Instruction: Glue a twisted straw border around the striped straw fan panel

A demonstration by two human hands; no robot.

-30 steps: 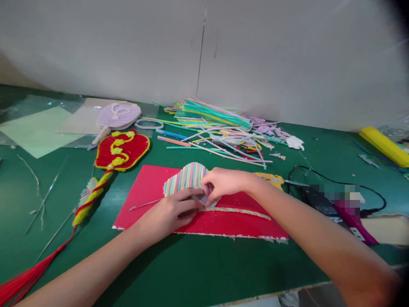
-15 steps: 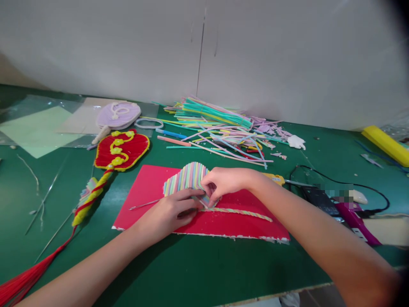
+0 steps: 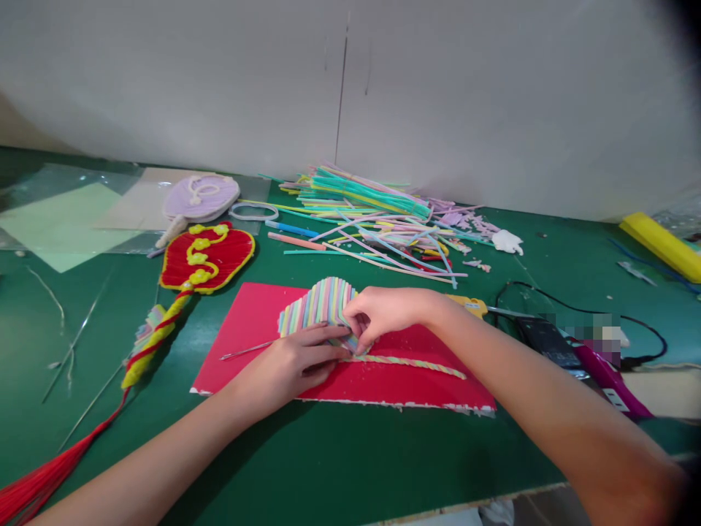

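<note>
Working with both hands at the striped panel [image 3: 316,310], flat on the red board [image 3: 235,321] at the middle of the green table [image 3: 339,467]. Resting the left hand [image 3: 301,358] over the panel's lower left part, fingers stretched rightward, thumb tucked below; cannot tell the closure of this grip or anything caught in it. Reaching over from the right with the right hand [image 3: 377,315], index and thumb drawn near each other at the panel's lower edge; cannot tell full closure of this grip, or anything between the partly hidden tips. Can see the twisted strip [image 3: 416,363] running rightward along the board from just beside the fingertips, and a thin metal tool [image 3: 247,351] near the left hand. Farther left, can see the red fan [image 3: 205,257] with its tassel [image 3: 49,471], and the lilac fan [image 3: 201,197] behind. Beyond the board, can see a pile of pastel stems [image 3: 366,197]; behind the right forearm, a yellow-handled tool [image 3: 471,305], partly covered.
</note>
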